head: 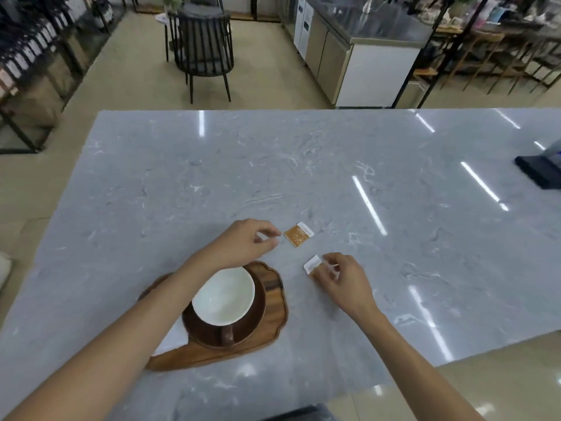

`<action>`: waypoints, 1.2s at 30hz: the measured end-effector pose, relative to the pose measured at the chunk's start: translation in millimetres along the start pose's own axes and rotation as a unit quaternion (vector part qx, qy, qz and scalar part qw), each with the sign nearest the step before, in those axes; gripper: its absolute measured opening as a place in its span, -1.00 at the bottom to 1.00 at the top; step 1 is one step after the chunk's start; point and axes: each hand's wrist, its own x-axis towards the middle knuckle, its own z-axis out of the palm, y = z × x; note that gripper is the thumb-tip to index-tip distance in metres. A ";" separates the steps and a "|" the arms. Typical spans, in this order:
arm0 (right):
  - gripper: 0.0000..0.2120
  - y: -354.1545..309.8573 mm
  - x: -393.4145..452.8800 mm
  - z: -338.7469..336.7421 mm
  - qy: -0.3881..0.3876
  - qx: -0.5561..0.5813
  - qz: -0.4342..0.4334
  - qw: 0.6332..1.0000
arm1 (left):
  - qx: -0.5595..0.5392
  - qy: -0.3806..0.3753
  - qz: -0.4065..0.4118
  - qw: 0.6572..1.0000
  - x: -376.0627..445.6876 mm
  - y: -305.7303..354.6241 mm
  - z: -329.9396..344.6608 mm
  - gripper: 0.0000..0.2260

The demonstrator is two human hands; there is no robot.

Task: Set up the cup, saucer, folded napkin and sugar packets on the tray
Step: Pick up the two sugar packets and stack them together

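Note:
A wooden tray (273,326) lies on the grey marble table. On it a dark brown saucer (252,326) carries a cup (223,296), white inside, with its brown handle toward me. A white folded napkin (173,337) lies on the tray's left part, mostly under my left forearm. One brown-and-white sugar packet (299,234) rests on the table beyond the tray. My left hand (246,241) hovers just left of it, fingers curled, thumb and finger apart, holding nothing. My right hand (341,279) pinches a second sugar packet (312,265) to the right of the tray.
A dark flat device (538,170) sits at the table's far right edge. Beyond the table stand a black chair (203,53), a steel counter (364,50) and shelving. The table's (334,177) far half is bare marble.

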 end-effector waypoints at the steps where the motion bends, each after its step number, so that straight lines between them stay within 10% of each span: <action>1: -0.57 3.6 5.6 0.3 -0.021 -0.013 0.008 1.000 | 0.004 0.005 -0.005 1.000 4.9 4.0 6.6 -0.79; 11: -0.88 10.8 36.8 -5.1 -0.131 0.127 0.037 0.983 | 0.017 -0.026 -0.087 0.996 31.3 30.1 55.5 -0.69; 21: -0.90 -33.4 24.1 -47.3 -0.172 0.467 0.040 0.867 | -0.202 0.090 -0.092 0.971 20.2 47.4 68.9 -0.83; 33: -0.76 -44.4 41.4 -40.2 -0.194 0.464 0.061 0.862 | -0.380 0.232 -0.116 0.888 -5.2 52.5 72.8 -0.84; 36: -0.78 -32.3 66.8 -29.9 -0.117 0.396 0.059 0.909 | -0.414 0.304 -0.133 0.848 -4.1 48.3 65.2 -0.85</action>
